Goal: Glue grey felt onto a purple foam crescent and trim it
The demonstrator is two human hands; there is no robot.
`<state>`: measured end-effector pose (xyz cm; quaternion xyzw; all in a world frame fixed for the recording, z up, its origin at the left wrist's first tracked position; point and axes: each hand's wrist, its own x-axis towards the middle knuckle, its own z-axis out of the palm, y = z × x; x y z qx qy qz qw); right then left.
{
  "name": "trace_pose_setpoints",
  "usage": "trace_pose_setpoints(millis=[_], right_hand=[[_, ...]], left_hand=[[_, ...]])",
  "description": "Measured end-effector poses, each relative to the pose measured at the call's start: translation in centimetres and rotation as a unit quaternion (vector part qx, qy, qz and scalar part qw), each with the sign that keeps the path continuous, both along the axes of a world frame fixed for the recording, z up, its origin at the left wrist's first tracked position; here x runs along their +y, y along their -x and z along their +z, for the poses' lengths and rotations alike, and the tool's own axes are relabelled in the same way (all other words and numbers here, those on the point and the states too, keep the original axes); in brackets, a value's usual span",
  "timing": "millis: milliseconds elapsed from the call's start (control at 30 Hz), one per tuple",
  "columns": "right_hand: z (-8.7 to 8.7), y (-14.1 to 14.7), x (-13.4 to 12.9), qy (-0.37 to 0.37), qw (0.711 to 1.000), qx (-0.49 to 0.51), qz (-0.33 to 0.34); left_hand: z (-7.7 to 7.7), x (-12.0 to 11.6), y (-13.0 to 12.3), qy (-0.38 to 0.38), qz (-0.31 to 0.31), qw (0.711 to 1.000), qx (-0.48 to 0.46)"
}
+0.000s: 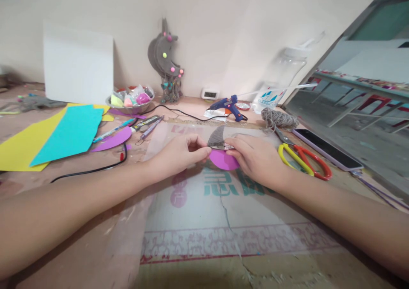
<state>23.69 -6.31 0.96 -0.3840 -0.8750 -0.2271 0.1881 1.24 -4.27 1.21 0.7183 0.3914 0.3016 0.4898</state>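
Both my hands meet over the middle of the table, holding one small craft piece between them. Its upper part is a curved, pointed tip covered in grey yarn (217,134), and its lower part is a rounded purple paper shape (224,160). Where the two parts meet runs a narrow shiny strip that I cannot make out. My left hand (188,150) pinches the piece's left edge between thumb and finger. On the right side, my right hand (255,157) grips it with curled fingers, partly hiding it. A thread trails down from the piece across the plastic sheet (191,212).
Right: scissors (303,155), grey yarn ball (277,118), phone (327,148). Behind: blue glue gun (228,107), digital clock (210,94), clear bottle (277,80), grey moon ornament (162,57). Left: blue paper (68,129), pens (150,128), purple cutout (113,139), black cord (96,170), bowl (134,107).
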Motion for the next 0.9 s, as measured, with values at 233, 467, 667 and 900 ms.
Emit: trace_pose_setpoints(millis=[233,467,667,900], right_hand=[[0.00,-0.11,-0.05,-0.006,1.000,-0.001,0.008],[-0.32,-0.11,0.05,-0.005,1.000,0.020,0.012],[-0.09,-0.02,-0.01,-0.010,1.000,0.004,0.009],[0.03,0.09,-0.12,-0.031,0.999,-0.026,0.005]], left_hand=[[-0.15,0.21,0.04,-0.007,-0.009,1.000,-0.003],[-0.62,0.67,-0.03,-0.013,-0.010,1.000,-0.008],[-0.18,0.29,0.01,-0.025,0.007,1.000,0.008],[0.11,-0.13,-0.07,-0.059,0.026,0.997,0.031]])
